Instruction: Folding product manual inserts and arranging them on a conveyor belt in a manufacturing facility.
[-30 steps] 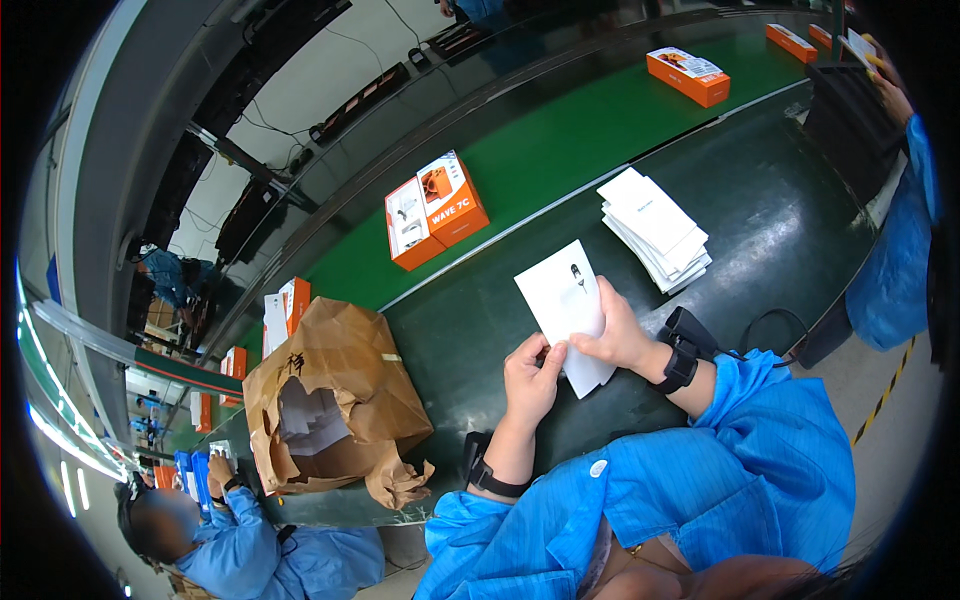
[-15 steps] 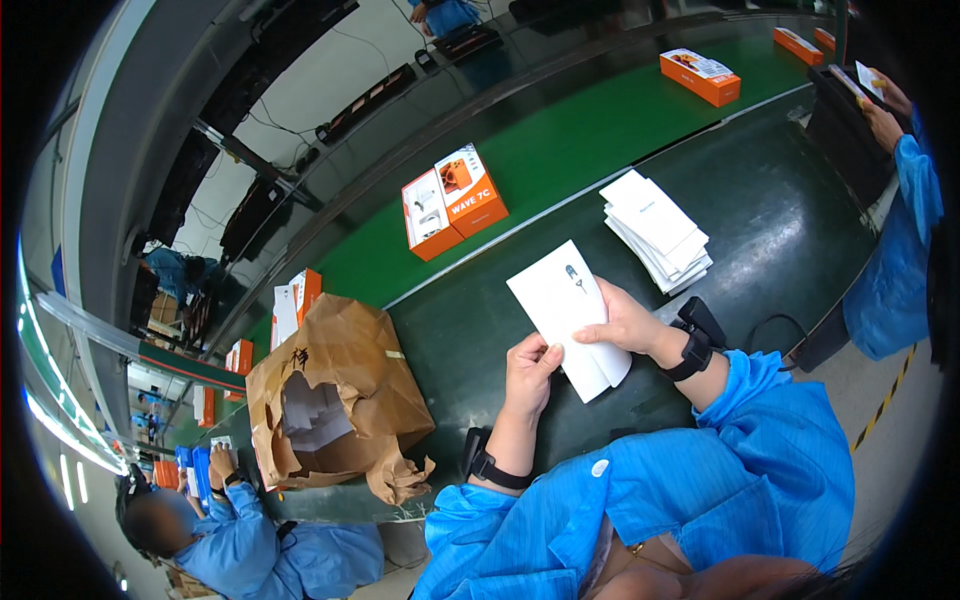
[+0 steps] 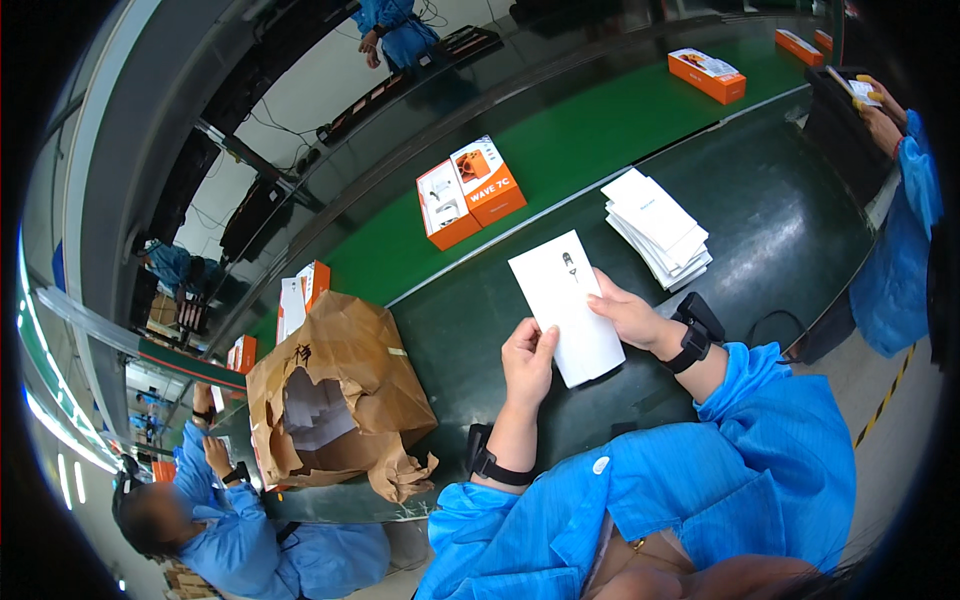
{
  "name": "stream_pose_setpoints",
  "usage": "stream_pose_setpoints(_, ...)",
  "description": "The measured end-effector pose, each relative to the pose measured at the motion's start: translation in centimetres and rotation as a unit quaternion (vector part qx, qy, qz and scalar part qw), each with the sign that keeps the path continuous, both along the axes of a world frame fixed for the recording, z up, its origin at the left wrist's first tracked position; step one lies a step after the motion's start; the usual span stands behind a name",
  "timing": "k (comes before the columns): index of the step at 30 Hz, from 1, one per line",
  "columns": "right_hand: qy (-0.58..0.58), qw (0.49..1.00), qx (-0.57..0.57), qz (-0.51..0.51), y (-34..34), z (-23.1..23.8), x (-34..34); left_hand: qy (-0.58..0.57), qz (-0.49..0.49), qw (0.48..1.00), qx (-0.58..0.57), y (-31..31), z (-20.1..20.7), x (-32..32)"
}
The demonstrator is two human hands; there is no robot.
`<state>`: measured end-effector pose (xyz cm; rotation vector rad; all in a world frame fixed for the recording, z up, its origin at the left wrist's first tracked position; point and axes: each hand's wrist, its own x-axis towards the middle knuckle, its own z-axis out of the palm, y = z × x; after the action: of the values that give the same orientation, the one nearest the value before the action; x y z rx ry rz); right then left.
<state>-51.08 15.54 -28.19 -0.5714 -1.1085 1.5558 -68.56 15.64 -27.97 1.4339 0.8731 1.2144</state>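
Note:
A white folded leaflet (image 3: 566, 312) with a small dark picture near its top is held in front of me, above the dark green table. My left hand (image 3: 528, 362) grips its left edge, thumb on the front. On its right edge my right hand (image 3: 628, 312) is closed, thumb also on top. Just beyond my right hand lies a fanned stack of white leaflets (image 3: 657, 228). To the left of my left hand stands a torn brown paper bag (image 3: 370, 370), with white paper showing through its ripped opening.
Beyond the table edge, a green conveyor belt (image 3: 590, 150) carries an open orange-and-white box (image 3: 470, 190) and further orange boxes (image 3: 707, 75). Co-workers in blue sit at the lower left (image 3: 235, 530) and stand at the right (image 3: 895, 260).
The leaflet has flattened and its front turned more toward me, with both hands still on it. The boxes on the belt have shifted slightly right. The left co-worker's arm has reached toward the belt.

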Motion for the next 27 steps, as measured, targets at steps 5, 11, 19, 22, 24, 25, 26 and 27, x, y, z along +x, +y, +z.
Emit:
stream_pose_setpoints(5, -0.013, 0.998, 0.051, 0.030, -0.8, -0.5, -0.9, -0.048, 0.073, 0.996, -0.024, 1.2, -1.3, -0.9)
stream_pose_setpoints(11, -0.099, 0.981, 0.033, -0.164, -1.1, -2.9, -3.7, -0.141, 0.139, 0.979, -0.054, 2.7, -2.3, -0.6)
stream_pose_setpoints(19, -0.261, 0.756, 0.321, -0.507, 11.5, 6.1, -9.2, 0.048, 0.074, 0.996, -0.008, 2.2, -4.5, 0.9)
stream_pose_setpoints(22, -0.345, 0.632, 0.422, -0.551, 18.0, 8.6, -10.2, 0.120, 0.072, 0.990, 0.035, 1.2, -2.5, 1.2)
stream_pose_setpoints(24, -0.415, 0.591, 0.445, -0.529, 22.4, 7.9, -9.9, 0.156, 0.048, 0.987, 0.007, 0.9, -1.6, 1.3)
stream_pose_setpoints(25, -0.470, 0.567, 0.441, -0.513, 24.0, 7.3, -9.7, 0.158, 0.055, 0.985, 0.036, 0.9, -2.0, 1.4)
stream_pose_setpoints(26, -0.523, 0.542, 0.434, -0.495, 25.4, 6.6, -9.5, 0.162, 0.063, 0.983, 0.064, 1.1, -2.4, 1.4)
stream_pose_setpoints(27, -0.573, 0.535, 0.410, -0.467, 26.2, 5.7, -9.3, 0.157, 0.059, 0.983, 0.070, 1.1, -2.5, 1.3)
